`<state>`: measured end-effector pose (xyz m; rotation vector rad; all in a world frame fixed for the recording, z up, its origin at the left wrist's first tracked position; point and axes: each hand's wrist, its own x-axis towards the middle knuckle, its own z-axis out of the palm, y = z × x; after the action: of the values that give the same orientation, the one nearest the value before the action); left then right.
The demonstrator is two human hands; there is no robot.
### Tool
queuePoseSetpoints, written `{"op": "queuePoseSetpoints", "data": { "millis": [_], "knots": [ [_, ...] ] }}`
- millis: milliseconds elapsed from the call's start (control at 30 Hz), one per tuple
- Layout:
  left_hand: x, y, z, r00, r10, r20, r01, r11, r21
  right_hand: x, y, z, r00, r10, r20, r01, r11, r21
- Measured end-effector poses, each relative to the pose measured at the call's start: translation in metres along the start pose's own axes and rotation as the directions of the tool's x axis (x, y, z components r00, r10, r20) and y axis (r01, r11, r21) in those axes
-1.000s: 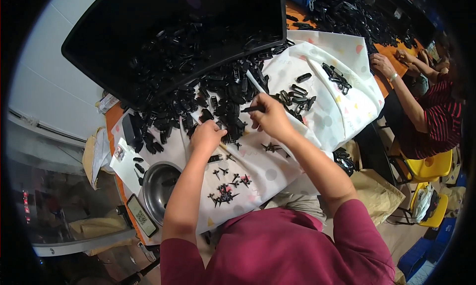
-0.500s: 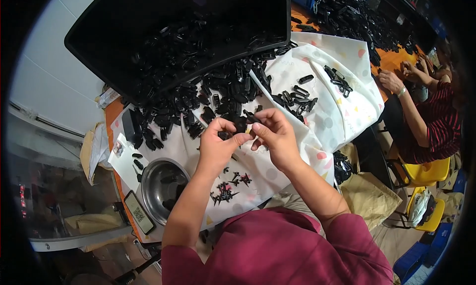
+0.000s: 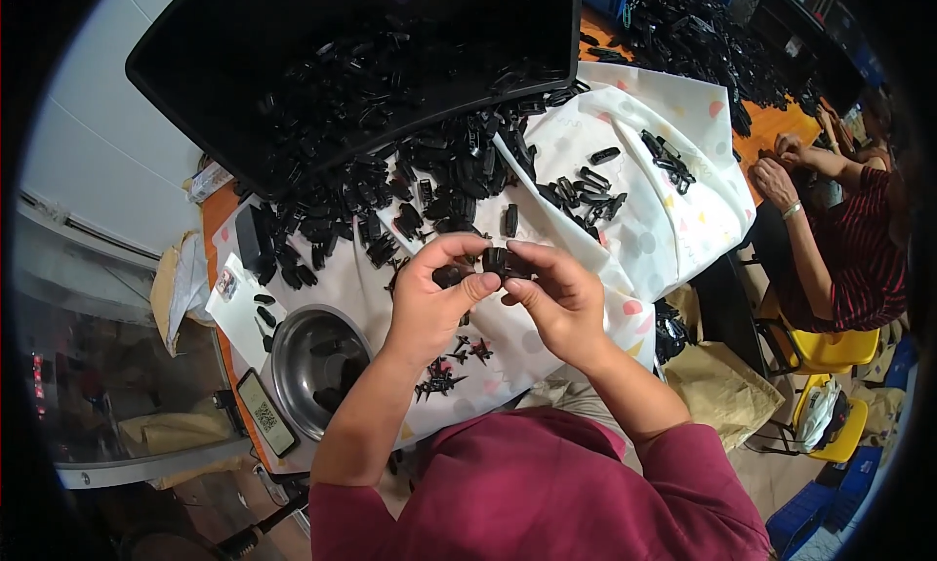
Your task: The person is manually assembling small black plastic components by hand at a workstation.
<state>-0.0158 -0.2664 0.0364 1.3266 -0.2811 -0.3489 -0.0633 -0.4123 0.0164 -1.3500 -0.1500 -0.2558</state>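
Note:
My left hand (image 3: pixel 427 297) and my right hand (image 3: pixel 566 307) meet over the white patterned cloth, pinching one small black plastic piece (image 3: pixel 495 260) between their fingertips. A second dark piece (image 3: pixel 448 275) shows inside the left hand's curled fingers. Fingers partly cover both pieces, so their exact kind cannot be made out. Just beyond the hands lies a single oblong black part (image 3: pixel 510 220). Small spiky black pieces (image 3: pixel 442 376) are scattered nearer me, between my forearms. A heap of similar oblong black parts (image 3: pixel 454 166) spreads at the far side of the cloth.
A big black bin (image 3: pixel 420 133) holding many parts tips toward the heap. At left are a metal bowl (image 3: pixel 314 361), a phone (image 3: pixel 266 415) and a white paper (image 3: pixel 232 297). More parts (image 3: pixel 590 192) lie right. Another person's hand (image 3: pixel 776 183) works at the orange table.
Both hands have drawn slightly nearer me, and the right has shifted right. The pinched black piece now shows more clearly between the fingertips, and the oblong part behind them is uncovered.

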Motion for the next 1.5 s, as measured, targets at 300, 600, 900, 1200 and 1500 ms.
{"op": "queuePoseSetpoints", "data": {
  "millis": [300,600,900,1200,1500],
  "knots": [
    [-0.006,0.011,0.005,0.994,0.108,-0.008,-0.103,0.97,0.218,0.0,-0.016,-0.015,0.981,-0.191,0.014,0.183,0.909,-0.375],
    [-0.006,0.006,0.005,0.978,0.209,0.018,-0.203,0.922,0.329,0.004,-0.032,-0.021,0.884,-0.383,0.269,0.455,0.569,-0.685],
    [-0.014,-0.023,0.02,0.991,-0.13,-0.045,0.099,0.899,-0.426,-0.008,-0.017,-0.007,0.866,-0.47,0.167,0.434,0.544,-0.718],
    [-0.007,-0.023,0.021,0.994,-0.11,-0.003,0.103,0.938,-0.33,-0.014,-0.002,-0.007,0.972,-0.181,-0.149,0.085,0.867,-0.492],
    [0.066,-0.051,-0.003,0.878,-0.46,-0.13,0.331,0.782,-0.528,0.036,0.0,-0.091,0.925,0.287,-0.248,-0.366,0.845,-0.389]
  ]
}}
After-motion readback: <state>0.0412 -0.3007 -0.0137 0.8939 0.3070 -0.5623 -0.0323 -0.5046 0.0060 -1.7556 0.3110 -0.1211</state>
